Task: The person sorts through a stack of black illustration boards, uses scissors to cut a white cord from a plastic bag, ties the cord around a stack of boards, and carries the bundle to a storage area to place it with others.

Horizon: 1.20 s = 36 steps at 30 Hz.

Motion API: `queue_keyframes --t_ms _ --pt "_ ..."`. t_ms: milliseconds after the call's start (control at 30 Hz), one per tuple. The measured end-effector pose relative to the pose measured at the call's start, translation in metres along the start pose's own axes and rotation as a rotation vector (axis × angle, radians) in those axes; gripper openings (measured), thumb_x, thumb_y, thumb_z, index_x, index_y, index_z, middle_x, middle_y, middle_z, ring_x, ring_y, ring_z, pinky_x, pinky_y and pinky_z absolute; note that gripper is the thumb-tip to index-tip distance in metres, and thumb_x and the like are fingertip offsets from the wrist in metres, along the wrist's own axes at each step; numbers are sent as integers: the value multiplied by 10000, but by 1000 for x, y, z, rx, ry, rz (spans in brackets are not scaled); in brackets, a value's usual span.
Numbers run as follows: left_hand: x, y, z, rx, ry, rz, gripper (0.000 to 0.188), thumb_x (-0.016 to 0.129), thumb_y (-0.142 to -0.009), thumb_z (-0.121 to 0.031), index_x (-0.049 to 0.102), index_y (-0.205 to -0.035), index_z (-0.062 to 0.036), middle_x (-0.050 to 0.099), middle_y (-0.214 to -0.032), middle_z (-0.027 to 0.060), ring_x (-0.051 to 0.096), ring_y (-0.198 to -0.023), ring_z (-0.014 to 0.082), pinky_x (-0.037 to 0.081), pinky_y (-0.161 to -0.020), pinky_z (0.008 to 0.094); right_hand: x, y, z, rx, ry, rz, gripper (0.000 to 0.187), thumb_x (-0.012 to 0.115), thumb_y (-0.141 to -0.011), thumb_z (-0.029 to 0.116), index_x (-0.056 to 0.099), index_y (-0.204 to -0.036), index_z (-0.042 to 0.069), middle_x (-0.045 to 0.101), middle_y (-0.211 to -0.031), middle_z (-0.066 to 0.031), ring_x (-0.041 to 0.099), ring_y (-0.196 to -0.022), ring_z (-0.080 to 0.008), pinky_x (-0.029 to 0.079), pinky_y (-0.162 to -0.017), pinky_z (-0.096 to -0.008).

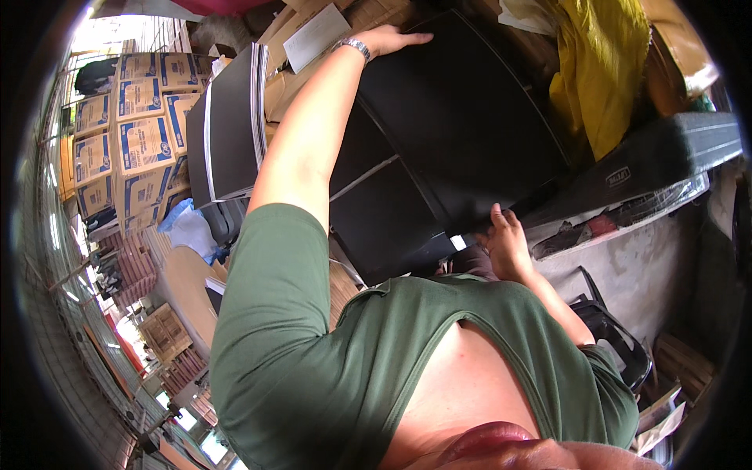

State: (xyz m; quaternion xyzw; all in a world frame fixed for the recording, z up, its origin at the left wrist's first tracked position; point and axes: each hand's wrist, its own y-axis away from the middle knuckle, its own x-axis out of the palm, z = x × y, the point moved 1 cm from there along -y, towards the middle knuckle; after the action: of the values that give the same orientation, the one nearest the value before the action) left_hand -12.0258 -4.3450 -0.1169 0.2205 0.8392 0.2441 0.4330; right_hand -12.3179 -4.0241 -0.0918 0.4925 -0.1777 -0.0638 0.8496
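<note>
A large flat black panel [478,117] lies before me, looking like a smooth board or sheet. Stretched far forward, my left hand [390,41] rests at the panel's far left edge with a finger extended across it; some of its fingers are hidden. My right hand [506,244] is at the panel's near edge, fingers spread apart and palm partly turned up. Whether it touches the panel I cannot tell. A smaller black panel [388,223] lies along the large one's left side. A metal-banded watch [354,49] circles my left wrist.
Left of my arm stands a stack of black sheets with pale edges [227,129]. Cardboard cartons [145,145] are piled beyond it. A yellow cloth [599,78] hangs at the far right, above a long dark case [658,160]. A black chair [619,337] stands at right.
</note>
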Motion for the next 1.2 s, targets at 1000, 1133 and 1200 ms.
queue_keyframes --t_ms 1000,1133,1200 --pt "58 170 171 55 247 -483 751 776 -728 -381 511 -1278 56 573 -1250 235 554 -1166 316 408 -1004 361 86 11 -195 405 -115 310 506 651 -892 134 401 -1283 -69 497 -1294 -156 528 -1155 -299 470 -963 -503" --pt "61 174 199 105 257 -750 661 737 -770 -387 553 -1217 64 568 -1233 250 538 -1164 349 405 -999 389 100 7 -196 312 -87 221 412 675 -878 145 501 -1131 -129 589 -1123 -170 618 -1001 -279 561 -853 -417" --pt "86 198 205 68 332 -946 667 718 -792 -392 533 -1228 77 555 -1247 257 518 -1187 348 395 -1004 403 100 -1 -195 304 -94 152 371 686 -868 134 534 -1091 -122 598 -1109 -170 619 -997 -280 563 -853 -419"
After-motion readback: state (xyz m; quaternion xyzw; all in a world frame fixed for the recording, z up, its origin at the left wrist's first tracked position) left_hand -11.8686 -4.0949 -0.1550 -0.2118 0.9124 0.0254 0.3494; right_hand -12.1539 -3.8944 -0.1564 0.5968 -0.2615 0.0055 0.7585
